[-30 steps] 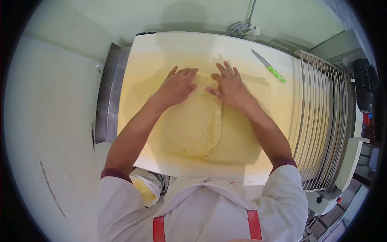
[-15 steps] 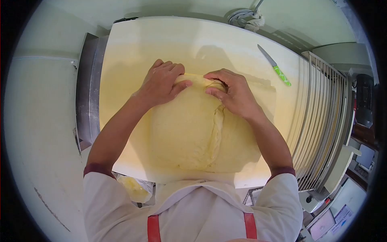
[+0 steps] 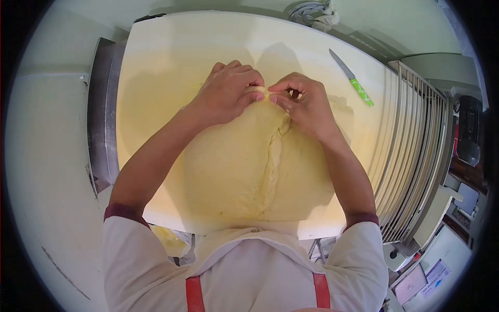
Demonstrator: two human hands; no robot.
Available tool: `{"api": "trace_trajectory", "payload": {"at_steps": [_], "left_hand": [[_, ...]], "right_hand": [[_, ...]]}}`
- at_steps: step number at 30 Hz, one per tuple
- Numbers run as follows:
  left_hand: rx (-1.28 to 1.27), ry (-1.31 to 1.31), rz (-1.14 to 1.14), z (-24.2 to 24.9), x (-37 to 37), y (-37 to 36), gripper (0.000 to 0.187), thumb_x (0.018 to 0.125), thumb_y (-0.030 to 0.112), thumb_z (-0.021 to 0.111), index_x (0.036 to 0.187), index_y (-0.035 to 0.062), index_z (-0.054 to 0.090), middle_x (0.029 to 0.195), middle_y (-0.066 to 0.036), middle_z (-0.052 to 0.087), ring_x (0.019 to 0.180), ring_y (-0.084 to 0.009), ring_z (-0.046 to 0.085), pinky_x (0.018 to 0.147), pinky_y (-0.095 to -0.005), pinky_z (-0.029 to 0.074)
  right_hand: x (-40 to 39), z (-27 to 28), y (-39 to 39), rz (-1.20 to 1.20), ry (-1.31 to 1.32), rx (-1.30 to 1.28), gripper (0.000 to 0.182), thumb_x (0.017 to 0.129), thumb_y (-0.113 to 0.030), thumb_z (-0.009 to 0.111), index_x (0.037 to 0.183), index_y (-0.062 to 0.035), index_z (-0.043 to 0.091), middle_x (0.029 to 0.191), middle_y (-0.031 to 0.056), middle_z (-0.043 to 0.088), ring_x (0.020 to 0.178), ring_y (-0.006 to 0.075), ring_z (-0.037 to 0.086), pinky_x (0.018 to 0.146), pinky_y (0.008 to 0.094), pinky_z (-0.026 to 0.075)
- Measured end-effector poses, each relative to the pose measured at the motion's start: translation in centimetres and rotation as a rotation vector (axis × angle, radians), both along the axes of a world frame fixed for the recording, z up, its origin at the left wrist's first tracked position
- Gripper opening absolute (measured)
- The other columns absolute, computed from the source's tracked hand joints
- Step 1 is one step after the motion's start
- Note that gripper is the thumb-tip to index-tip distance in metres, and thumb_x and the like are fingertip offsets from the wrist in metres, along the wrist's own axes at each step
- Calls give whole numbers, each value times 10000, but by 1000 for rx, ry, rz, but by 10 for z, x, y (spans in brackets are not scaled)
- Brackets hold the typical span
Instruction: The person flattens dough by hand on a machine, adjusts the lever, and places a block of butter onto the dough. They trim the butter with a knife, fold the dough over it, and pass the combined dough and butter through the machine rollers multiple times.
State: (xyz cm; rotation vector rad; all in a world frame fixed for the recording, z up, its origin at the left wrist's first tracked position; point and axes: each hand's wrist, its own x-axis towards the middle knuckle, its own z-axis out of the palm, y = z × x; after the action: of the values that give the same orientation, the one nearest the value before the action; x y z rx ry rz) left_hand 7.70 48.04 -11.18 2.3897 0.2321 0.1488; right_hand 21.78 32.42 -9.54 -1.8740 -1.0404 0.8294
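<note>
A wide, pale yellow sheet of dough (image 3: 228, 161) lies on the work table, with a raised seam (image 3: 271, 166) running down it right of the middle. At its far edge, my left hand (image 3: 231, 91) pinches the dough between thumb and bent fingers. Close beside it, my right hand (image 3: 304, 101) grips the same edge between thumb and forefinger. The fingertips of both hands nearly meet, and a small bit of dough shows between them. The palms and the dough beneath them are hidden.
A knife with a green handle (image 3: 361, 92) lies at the back right of the white table (image 3: 202, 31). A metal wire rack (image 3: 416, 156) stands along the right side. Coiled cable (image 3: 307, 13) is behind the table, and a steel edge (image 3: 105, 109) borders the left.
My left hand has moved right along the far dough edge, closer to my right hand. Both hands now pinch the edge with their fingertips nearly together. The view has shifted slightly.
</note>
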Motion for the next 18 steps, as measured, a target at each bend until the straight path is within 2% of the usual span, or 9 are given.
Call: {"api": "trace_trajectory", "payload": {"at_steps": [2, 5, 8, 10, 14, 16, 17, 18], "left_hand": [[-36, 34, 17, 0, 1, -2, 145, 856, 206, 667, 952, 100, 644, 926, -33, 622, 942, -219, 544, 903, -391, 350], [-65, 67, 20, -1, 8, -4, 143, 859, 217, 663, 922, 90, 643, 913, -40, 625, 941, -221, 551, 889, -392, 368], [-160, 114, 47, -7, 22, -7, 174, 869, 239, 647, 920, 73, 650, 891, -65, 632, 904, -247, 569, 839, -389, 413], [-300, 231, 25, -14, 31, 1, 200, 879, 250, 630, 933, 59, 659, 876, -84, 642, 870, -266, 585, 792, -390, 443], [-292, 403, -113, -12, 44, 14, 238, 886, 243, 616, 975, 28, 667, 877, -111, 663, 808, -255, 596, 736, -390, 456], [-249, 522, -232, -4, 54, 20, 241, 888, 226, 616, 978, 9, 668, 871, -104, 668, 790, -226, 590, 723, -385, 451], [-332, 611, -226, -6, 59, 23, 245, 888, 224, 615, 977, 3, 670, 861, -97, 663, 784, -217, 582, 721, -380, 450], [-414, 704, -219, -9, 66, 26, 248, 887, 222, 614, 976, -3, 671, 850, -90, 658, 778, -208, 574, 719, -376, 449]], "right_hand": [[1, -7, 0, 14, -105, 81, 152, 780, -14, 714, 922, 25, 676, 828, 107, 617, 690, 202, 550, 657, 320, 448], [4, -5, -1, 18, -123, 42, 134, 772, -6, 717, 901, 9, 683, 807, 76, 618, 680, 164, 539, 643, 311, 442], [14, 0, 2, -35, 14, -152, 121, 761, -9, 734, 873, 1, 689, 818, 53, 638, 697, 139, 541, 647, 312, 443], [21, -8, 2, -15, 22, -209, 135, 795, -75, 731, 900, 0, 693, 847, 60, 654, 739, 147, 564, 680, 318, 460], [32, -10, 12, 134, 72, -209, 273, 883, -228, 680, 993, 22, 683, 880, 91, 669, 792, 172, 592, 741, 319, 484], [36, -8, 21, 193, 100, -382, 294, 917, -272, 634, 981, 12, 680, 779, 18, 619, 694, 113, 516, 659, 273, 425], [39, -6, 25, 219, 121, -467, 310, 935, -294, 612, 975, 6, 678, 729, -19, 594, 646, 83, 478, 617, 250, 396], [44, -4, 29, 240, 172, -527, 312, 926, -283, 624, 1004, 15, 675, 785, 22, 619, 700, 116, 518, 665, 274, 427]]}}
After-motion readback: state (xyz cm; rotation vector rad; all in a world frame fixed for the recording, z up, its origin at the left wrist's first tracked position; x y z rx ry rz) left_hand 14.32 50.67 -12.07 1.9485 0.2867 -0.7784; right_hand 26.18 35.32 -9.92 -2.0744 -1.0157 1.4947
